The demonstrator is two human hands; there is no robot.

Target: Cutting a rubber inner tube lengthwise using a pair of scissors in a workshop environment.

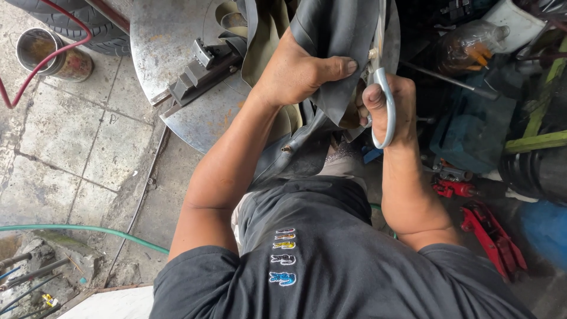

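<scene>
My left hand [298, 74] grips a fold of black rubber inner tube [331, 35], thumb pressed on its edge. My right hand [390, 103] is closed through the white handles of a pair of scissors [383, 100]; the blades point up along the tube's edge. The tube hangs down between my arms, and its metal valve stem [287, 149] shows lower down. Where the blades meet the rubber is partly hidden by my fingers.
A round metal tyre-changer table [171, 35] with clamp jaws [198, 71] lies at upper left. A rusty tin can [44, 53], red hose and tyre are far left. A green hose [82, 229] crosses the concrete floor. Red tools [490, 233] and clutter crowd the right.
</scene>
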